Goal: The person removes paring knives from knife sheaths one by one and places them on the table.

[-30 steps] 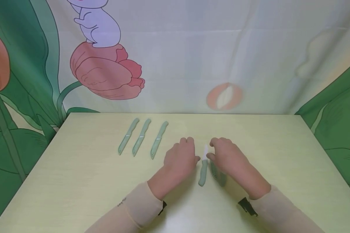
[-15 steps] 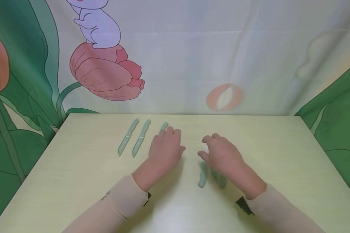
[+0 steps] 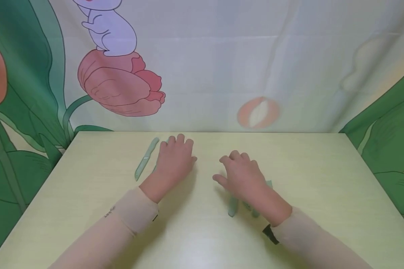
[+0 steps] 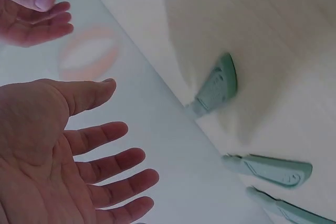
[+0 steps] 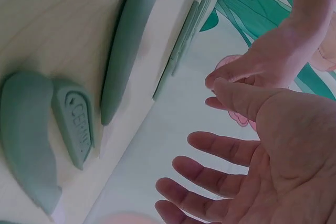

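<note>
My left hand (image 3: 173, 160) hovers with fingers spread and holds nothing. It covers much of the row of sheathed green knives at the back left. One sheathed knife (image 3: 147, 158) shows whole beside it; in the left wrist view three sheathed knives (image 4: 278, 170) appear. My right hand (image 3: 244, 177), also bare of any object, is raised over the right group with its thumb apart from the fingers. Under it lie a green knife handle (image 5: 128, 51), a lettered blade sheath (image 5: 73, 121) and a second, curved handle (image 5: 29, 135). In the head view the right hand and wrist partly hide this group.
The pale tabletop (image 3: 195, 231) ends at a straight back edge. Right behind it hangs a printed cloth (image 3: 202, 74) with a flower and a small animal figure. Both forearms reach in from the front in long sleeves.
My left hand has moved left from beside the exposed white blade to above the sheathed knives. My right hand has shifted somewhat left, now covering that blade.
</note>
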Action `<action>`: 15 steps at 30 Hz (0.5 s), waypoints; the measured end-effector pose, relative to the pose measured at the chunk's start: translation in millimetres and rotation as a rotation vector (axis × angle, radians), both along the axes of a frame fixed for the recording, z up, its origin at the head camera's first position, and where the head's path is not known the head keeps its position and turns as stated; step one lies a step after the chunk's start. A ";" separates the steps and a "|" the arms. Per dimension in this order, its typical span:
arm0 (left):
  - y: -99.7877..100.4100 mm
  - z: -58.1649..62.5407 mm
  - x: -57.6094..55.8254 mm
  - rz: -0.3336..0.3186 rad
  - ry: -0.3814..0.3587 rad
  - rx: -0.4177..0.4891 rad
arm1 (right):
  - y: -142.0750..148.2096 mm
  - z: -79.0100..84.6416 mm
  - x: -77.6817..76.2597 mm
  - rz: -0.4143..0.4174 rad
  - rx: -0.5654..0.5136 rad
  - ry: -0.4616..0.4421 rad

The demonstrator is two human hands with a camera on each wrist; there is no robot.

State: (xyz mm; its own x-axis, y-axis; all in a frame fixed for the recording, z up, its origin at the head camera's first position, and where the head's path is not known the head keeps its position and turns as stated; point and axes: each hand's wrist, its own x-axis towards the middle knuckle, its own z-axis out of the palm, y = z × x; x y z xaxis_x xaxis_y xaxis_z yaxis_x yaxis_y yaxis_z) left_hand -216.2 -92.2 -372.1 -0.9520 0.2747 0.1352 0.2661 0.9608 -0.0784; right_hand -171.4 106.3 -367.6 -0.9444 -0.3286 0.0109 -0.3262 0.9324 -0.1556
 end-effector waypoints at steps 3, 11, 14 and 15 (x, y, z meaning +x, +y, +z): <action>-2.6 -2.6 -9.8 0.005 -0.014 0.003 | -3.9 -1.8 -1.1 0.001 -0.005 0.005; -5.1 -8.5 -35.1 0.019 -0.086 -0.032 | -14.5 -7.2 -5.8 -0.004 -0.009 -0.004; -6.1 -13.2 -46.1 0.032 -0.107 -0.050 | -18.8 -10.6 -7.7 -0.007 0.006 -0.010; -6.4 -14.7 -49.2 0.036 -0.112 -0.051 | -20.2 -11.7 -8.1 -0.007 0.012 -0.013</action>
State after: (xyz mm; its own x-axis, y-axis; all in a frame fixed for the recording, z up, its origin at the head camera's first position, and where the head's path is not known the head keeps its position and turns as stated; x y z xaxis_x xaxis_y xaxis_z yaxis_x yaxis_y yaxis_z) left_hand -265.4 -98.6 -386.8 -0.9697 0.2441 0.0139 0.2416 0.9653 -0.0992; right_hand -179.6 86.2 -379.3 -0.9466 -0.3223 -0.0057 -0.3179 0.9364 -0.1486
